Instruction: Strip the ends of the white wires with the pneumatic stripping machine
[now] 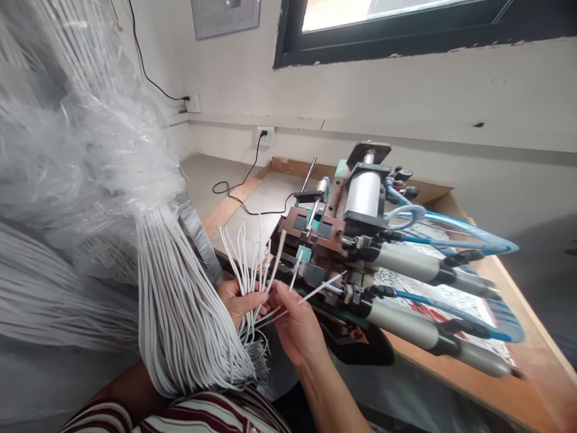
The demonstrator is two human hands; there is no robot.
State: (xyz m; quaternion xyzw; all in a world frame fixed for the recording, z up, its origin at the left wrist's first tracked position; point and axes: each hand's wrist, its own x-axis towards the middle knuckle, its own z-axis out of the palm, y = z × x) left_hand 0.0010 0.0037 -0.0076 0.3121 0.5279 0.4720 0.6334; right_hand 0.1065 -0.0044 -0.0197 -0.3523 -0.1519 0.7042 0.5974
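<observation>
My left hand [243,300] is closed around several thin white cables [246,264], whose ends fan upward. Close beside it, my right hand [293,319] pinches a few of the same cables, and some ends stick out past its fingers toward the machine. A pneumatic machine [315,240] with metal cylinders and a brown plate stands just beyond both hands. To the left hangs a thick bundle of white cables [180,313], bent round so its cut ends gather below my hands.
Plastic-wrapped cable bundles [90,138] fill the left side. Blue air hoses [469,240] run from the machine over a wooden-edged bench [518,300] strewn with small scraps. A black power cord [256,162] goes to a wall socket [265,137]. A dark-framed window [293,54] is above.
</observation>
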